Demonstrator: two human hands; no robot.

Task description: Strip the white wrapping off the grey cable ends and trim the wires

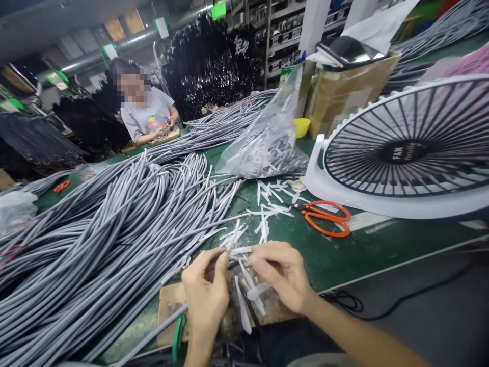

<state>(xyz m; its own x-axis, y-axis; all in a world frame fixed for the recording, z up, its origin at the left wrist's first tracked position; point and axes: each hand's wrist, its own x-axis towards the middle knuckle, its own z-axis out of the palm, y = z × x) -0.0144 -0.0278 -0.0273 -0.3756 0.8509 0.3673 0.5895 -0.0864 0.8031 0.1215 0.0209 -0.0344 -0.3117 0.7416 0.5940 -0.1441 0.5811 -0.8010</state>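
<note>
My left hand [208, 288] is closed in a pinch above a wooden board [168, 300]. A grey cable [160, 326] runs up from the lower left into this hand, and its end is hidden by the fingers. Between the fingertips of both hands stretches a short white strip [241, 250]. My right hand [284, 272] pinches the right end of that strip with thumb and forefinger. Loose white strips [242, 308] lie on the board below, beside a dark thin tool. A green handle [178, 336] shows left of my left wrist.
Long bundles of grey cables [114, 219] cover the left of the green table [367, 255]. Orange-handled scissors [328, 218] lie beside scattered strips, before a white fan [405, 148]. Behind are a clear plastic bag [267, 148] and a cardboard box [347, 86]. A co-worker [147, 112] sits across.
</note>
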